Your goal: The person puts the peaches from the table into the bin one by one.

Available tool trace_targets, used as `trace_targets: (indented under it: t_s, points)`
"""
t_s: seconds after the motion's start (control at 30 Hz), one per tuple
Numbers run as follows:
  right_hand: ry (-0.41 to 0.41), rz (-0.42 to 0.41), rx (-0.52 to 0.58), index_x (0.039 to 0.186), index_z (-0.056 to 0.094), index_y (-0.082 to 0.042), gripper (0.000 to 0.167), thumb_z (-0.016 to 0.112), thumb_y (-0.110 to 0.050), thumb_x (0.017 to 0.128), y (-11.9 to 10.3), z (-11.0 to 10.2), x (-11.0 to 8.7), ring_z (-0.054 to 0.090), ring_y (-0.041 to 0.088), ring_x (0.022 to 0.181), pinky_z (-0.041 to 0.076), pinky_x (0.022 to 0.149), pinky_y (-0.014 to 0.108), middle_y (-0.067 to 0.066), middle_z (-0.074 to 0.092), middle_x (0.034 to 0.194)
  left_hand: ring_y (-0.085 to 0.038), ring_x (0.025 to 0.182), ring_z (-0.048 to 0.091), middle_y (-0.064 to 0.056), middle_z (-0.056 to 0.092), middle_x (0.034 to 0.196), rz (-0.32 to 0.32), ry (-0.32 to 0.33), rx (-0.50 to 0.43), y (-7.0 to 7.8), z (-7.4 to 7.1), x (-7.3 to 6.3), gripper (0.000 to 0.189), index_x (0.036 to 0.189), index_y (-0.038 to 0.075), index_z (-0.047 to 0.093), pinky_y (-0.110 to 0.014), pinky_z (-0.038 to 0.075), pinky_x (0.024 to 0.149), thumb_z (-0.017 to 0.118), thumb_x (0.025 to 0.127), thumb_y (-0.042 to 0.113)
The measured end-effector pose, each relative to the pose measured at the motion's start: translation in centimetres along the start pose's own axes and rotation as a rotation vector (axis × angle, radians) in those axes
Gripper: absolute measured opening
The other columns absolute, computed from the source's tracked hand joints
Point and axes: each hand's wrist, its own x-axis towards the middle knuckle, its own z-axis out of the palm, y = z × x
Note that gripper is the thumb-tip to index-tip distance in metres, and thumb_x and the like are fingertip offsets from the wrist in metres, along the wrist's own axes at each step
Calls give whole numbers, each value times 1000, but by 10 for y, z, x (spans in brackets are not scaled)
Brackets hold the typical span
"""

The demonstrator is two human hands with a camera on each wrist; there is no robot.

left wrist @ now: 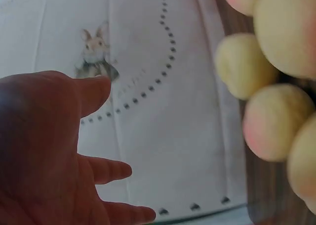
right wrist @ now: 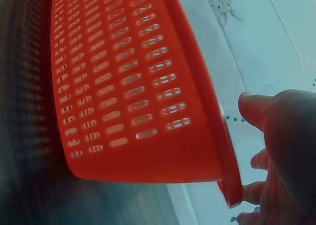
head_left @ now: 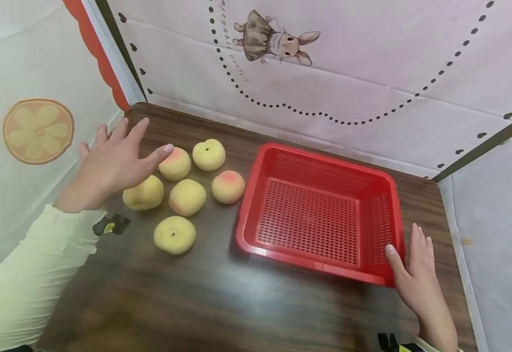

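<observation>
The dark brown wood-grain table carries six round yellow peaches, several blushed pink, grouped toward its left edge and far-left corner, and one red rectangular perforated plastic basket, set nearer the right edge; the basket stands upright, its bare floor visible.

The left hand is over the table's left edge, palm down; its fingers are straight, spread and released, grasping nothing; the thumb tip overlaps the rear-left peach in the head view, contact cannot be confirmed; the front-left peach lies partly beneath the hand.

A further peach lies closest to the far edge; a pink-topped peach sits just beside the basket's left wall; a central peach and a stem-up peach, nearest the front edge, complete the group.

The right hand is at the basket's near-right corner, thumb over the rim, fingers extended outside the right wall, not clenched; firm contact cannot be told.
</observation>
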Motion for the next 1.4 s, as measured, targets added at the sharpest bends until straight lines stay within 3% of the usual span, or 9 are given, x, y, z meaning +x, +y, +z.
trace_targets:
  t_s: [0.23,0.4,0.6,0.7,0.83,0.9,1.07,1.27,1.4]
  points:
    - [-11,24,41,164,0,6,81,49,-28,109,3,4,-3,-13,56,157,-6,124,73,37,4,169,-70,146,7,-36,10,167,-9,-22,14,-26,12,-1,104,168,13,6,-89,11,101,35,95,81]
    - [-28,39,76,164,-2,3,81,49,-28,109,0,10,-2,-11,55,158,-3,123,75,35,3,170,-74,144,7,-43,11,163,-23,-86,25,-44,31,1,112,167,5,7,-89,19,102,37,93,84]
    - [-7,88,154,166,-5,-2,82,49,-28,109,-5,15,0,16,56,154,21,115,80,34,8,169,-69,143,20,-49,27,153,42,-99,31,-62,61,5,107,159,-13,17,-80,15,114,40,99,74]
    - [-21,159,196,166,-10,-8,85,48,-32,109,-5,15,1,23,54,153,26,115,77,31,8,171,-69,140,26,-48,29,152,44,-82,2,-66,74,4,104,158,-13,19,-78,19,114,43,100,70]
    - [-20,222,226,166,-14,-16,87,49,-35,109,-4,17,1,36,49,150,35,115,65,25,17,172,-72,136,29,-47,27,154,27,-58,-42,-68,87,2,103,159,-9,20,-77,26,111,48,98,69]
    - [-11,222,225,167,-13,-18,86,49,-35,109,-4,18,1,41,46,148,46,112,45,23,22,171,-72,135,31,-47,27,154,22,-44,-54,-68,92,1,105,160,-9,18,-77,28,110,50,98,69]
    - [-3,215,256,167,-11,-19,85,49,-33,109,-1,18,1,42,46,147,42,92,7,23,20,172,-70,133,35,-47,28,154,27,-15,-73,-68,96,3,106,161,-8,15,-77,31,110,52,98,68]
    - [4,235,254,167,-10,-20,85,50,-33,109,-1,19,1,43,44,146,43,91,7,23,22,171,-69,128,41,-46,32,151,28,-24,-75,-67,99,5,103,160,-7,18,-77,34,107,54,98,66]
    - [-5,250,227,167,-10,-20,85,49,-34,109,-1,20,0,46,43,144,48,96,19,24,26,170,-67,124,45,-46,34,147,22,-22,-87,-66,101,6,98,159,-7,20,-76,38,103,54,99,62]
